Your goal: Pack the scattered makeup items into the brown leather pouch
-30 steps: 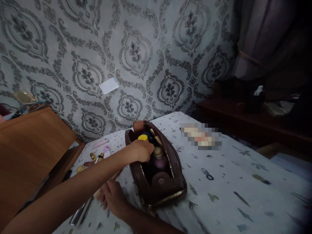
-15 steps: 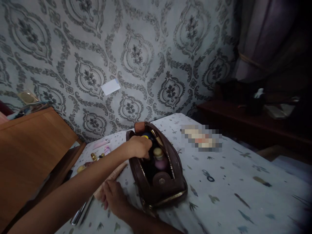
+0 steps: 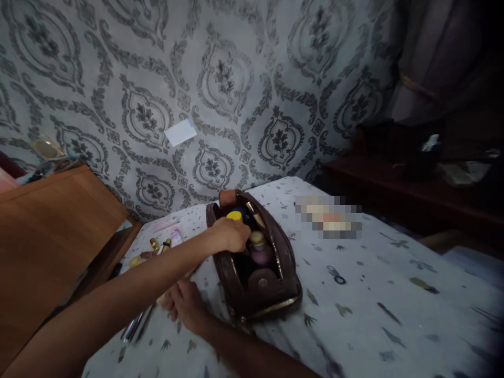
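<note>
a dark brown bag sits on the worktop, unzipped along its top, its mouth gaping. the left hand reaches into the bag over its left rim; its fingers are mostly hidden, so whether they are clamped on anything cannot be told. inside the bag, just beyond that hand, is a yellow lid; to the hand's right stands a purplish bottle with a gold-toned cap, and a brush leans against the bag's right wall.

left of the bag and nearer the viewer, below the left forearm, the right hand has its fingers curled together against a beige item, partly covered; a firm grip cannot be confirmed. silvery sticks lie farther left of the bag, and beyond the forearm are a purple-and-white tube and a pink item.

right of the bag, well apart, lies a pixelated object. behind the bag rises a grey patterned wall.
</note>
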Demonstrator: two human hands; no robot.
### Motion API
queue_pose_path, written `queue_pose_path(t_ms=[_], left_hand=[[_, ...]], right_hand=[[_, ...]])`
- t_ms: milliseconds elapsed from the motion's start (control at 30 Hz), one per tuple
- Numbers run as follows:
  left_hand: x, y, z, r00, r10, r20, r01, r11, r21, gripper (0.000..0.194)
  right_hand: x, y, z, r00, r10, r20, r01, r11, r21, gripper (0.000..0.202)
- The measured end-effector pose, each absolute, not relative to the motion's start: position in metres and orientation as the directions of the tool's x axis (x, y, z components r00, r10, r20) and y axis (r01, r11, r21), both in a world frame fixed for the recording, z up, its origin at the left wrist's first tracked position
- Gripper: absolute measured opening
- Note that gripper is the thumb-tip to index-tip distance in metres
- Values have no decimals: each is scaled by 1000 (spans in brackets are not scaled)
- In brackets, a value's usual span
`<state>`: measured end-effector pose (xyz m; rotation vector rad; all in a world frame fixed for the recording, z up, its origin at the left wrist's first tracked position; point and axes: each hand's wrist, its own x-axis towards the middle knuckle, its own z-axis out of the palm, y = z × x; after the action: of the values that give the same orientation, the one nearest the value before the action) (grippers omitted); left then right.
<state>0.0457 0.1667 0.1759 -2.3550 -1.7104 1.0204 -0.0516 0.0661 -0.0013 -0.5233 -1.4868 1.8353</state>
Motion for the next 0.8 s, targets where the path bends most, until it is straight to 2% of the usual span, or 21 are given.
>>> queue_pose_path(t_ms=[67, 167, 367, 533, 600, 667, 733, 800], left_hand=[[43, 169, 172, 163, 869, -468, 843, -369, -392, 30], [36, 171, 166, 183, 880, -438, 864, -356, -356, 34], [32, 175, 158, 220, 897, -384, 869, -359, -341, 35], [32, 172, 171, 242, 907, -344, 885, -352, -305, 34], [29, 160, 185, 321, 926, -197, 899, -364, -243, 29], [23, 137, 200, 388, 920, 59, 914, -376, -151, 23], [14, 104, 207, 353, 876, 330, 931, -364, -29, 25], [1, 65, 201, 263, 813, 519, 923, -368, 108, 29]], right_hand=[[-50, 67, 0, -671, 733, 110, -278, -112, -954, 42], [-49, 69, -2, -670, 735, 105, -299, -138, -944, 36], [-52, 70, -4, -659, 746, 100, -338, -174, -925, 38], [-52, 71, -3, -650, 754, 101, -383, -209, -900, 39], [-53, 71, -4, -652, 753, 91, -404, -243, -882, 37], [-55, 72, -5, -654, 753, 74, -421, -280, -863, 34], [-58, 74, -6, -654, 755, 57, -436, -314, -844, 34], [-61, 78, -7, -647, 761, 49, -455, -334, -826, 35]])
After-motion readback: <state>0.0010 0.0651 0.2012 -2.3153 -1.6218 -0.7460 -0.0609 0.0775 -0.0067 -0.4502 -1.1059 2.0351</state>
